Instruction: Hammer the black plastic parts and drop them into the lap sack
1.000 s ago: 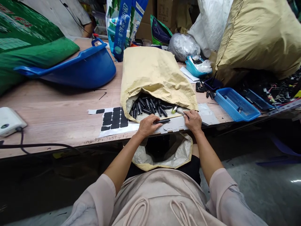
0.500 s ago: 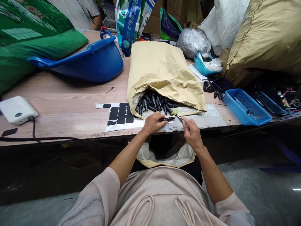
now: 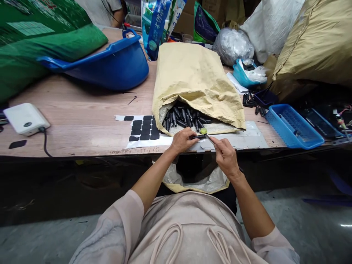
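My left hand (image 3: 183, 140) is closed on a slim black pen-like plastic piece (image 3: 199, 137) at the table's front edge. In my right hand (image 3: 226, 154) is a thin metal-handled tool with a round yellow-green end (image 3: 203, 131), which meets or overlaps the far end of the black piece; I cannot tell which. Just beyond both hands lies a tan paper sack (image 3: 189, 69), its mouth facing me. Many similar black pieces (image 3: 183, 117) fill that mouth. Below the table edge, another sack (image 3: 198, 189) with a pale lining gapes open by my lap.
Left of the sack is a sheet of black stickers (image 3: 144, 128). A large blue basin (image 3: 107, 69), a green bag (image 3: 49, 47) and a white box with a cord (image 3: 26, 118) stand further left. To the right sits a blue basket (image 3: 295, 126). Another person's arm (image 3: 118, 16) shows at the back.
The view has shifted slightly, so the table's things appear a little further right and higher. The tool's yellow-green end now sits closer to the black piece. Both hands keep their holds.
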Motion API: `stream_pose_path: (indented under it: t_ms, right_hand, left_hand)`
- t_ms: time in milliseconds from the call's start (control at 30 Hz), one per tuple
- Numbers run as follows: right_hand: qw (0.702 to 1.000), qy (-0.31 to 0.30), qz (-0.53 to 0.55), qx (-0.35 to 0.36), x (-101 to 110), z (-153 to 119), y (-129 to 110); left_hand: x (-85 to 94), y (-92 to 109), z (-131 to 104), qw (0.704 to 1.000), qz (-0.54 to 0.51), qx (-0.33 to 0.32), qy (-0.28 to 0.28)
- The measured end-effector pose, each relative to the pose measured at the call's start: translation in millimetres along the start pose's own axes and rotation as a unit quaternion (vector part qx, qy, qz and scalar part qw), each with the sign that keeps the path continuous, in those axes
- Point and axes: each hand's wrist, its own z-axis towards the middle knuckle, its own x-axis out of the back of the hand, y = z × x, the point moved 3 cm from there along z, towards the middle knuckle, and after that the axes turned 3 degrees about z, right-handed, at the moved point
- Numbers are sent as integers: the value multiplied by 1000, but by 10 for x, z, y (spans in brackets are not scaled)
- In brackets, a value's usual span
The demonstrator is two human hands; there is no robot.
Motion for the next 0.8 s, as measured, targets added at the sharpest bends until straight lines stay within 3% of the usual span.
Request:
stream_pose_path:
  t_ms: [200,333,467,567,667,800]
  right_hand:
    - [999,-50,1,-17,-102,-10,-33]
    - [999,-29,-6,-21,-19,91,62]
    - [997,18,-74,-19,202,331,382]
    - [987,14,-152,-42,309,476,741]
    - [982,-7,-186,-18,292,532,1014]
    - [979,12,-201,-14,186,508,1161]
  left_hand:
    - [5,7,1,1000,-5,1,-14]
    - [10,18,3,1000,-2,8,-7]
    - [24,59,0,1000,11,20,-12]
    - [27,90,-4,999,21,19,-15]
    - [17,87,-6,999,27,14,-13]
    - [16,64,-1,999,37,-6,-11]
